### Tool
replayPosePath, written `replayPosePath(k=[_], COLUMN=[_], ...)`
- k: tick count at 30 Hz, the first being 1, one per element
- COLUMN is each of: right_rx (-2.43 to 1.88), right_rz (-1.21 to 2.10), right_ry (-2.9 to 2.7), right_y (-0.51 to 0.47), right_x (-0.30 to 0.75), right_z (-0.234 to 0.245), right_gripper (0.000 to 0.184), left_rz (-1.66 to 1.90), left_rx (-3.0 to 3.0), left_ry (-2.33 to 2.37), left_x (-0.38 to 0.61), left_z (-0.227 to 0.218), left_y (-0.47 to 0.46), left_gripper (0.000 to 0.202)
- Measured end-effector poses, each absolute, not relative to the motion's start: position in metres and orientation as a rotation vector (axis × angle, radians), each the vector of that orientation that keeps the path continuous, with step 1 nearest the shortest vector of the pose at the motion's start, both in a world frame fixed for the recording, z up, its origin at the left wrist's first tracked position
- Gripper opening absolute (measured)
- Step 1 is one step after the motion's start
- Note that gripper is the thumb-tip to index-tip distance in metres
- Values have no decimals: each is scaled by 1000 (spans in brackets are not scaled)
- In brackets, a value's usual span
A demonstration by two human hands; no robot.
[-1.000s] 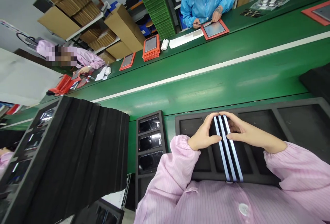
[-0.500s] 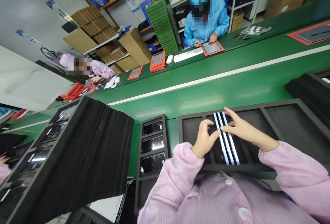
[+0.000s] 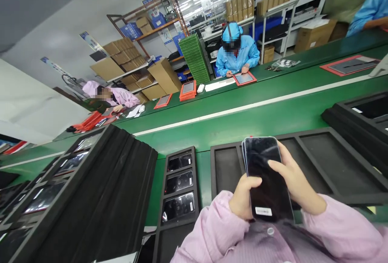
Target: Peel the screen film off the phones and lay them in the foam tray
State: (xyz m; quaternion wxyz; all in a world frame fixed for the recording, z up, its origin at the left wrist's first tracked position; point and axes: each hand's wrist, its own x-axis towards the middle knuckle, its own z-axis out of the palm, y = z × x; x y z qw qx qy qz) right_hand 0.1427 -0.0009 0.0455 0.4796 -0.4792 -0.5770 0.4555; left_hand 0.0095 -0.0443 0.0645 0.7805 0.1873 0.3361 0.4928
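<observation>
Both my hands hold a small stack of black phones [image 3: 266,178], faces towards me, lifted above a black foam tray [image 3: 321,162] with empty pockets. My left hand [image 3: 244,196] grips the stack's lower left edge with the thumb on the front glass. Over the right side of the stack, my right hand [image 3: 295,182] wraps round, thumb lying across the screen. A white label shows near the bottom of the front phone.
A narrow black tray [image 3: 178,186] with three phones lies left of my tray, beside a tall stack of black foam trays [image 3: 100,190]. Another black tray stack [image 3: 360,119] is at right. Beyond runs a green conveyor [image 3: 242,113]; people work at red mats across it.
The phones stood on edge in the tray between my hands; now they are turned face-up and lifted towards me. The view has tilted upward.
</observation>
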Motion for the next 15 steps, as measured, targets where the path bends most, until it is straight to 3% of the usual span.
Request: replayPosePath(k=[4, 7, 10, 15], right_rx=[-1137, -1141, -973, -635], right_rz=[719, 664, 550, 60], right_ry=[-1625, -1804, -2038, -2184], right_y=[-9, 2, 13, -12], right_x=[154, 164, 167, 171], right_z=[74, 106, 133, 127], right_gripper=[53, 50, 29, 17], left_rz=[1042, 991, 920, 906], left_rx=[399, 469, 536, 611], left_ry=[666, 697, 700, 675], left_x=[6, 1, 0, 0], left_z=[90, 95, 94, 89], left_y=[-66, -75, -78, -76], left_gripper=[33, 34, 38, 41])
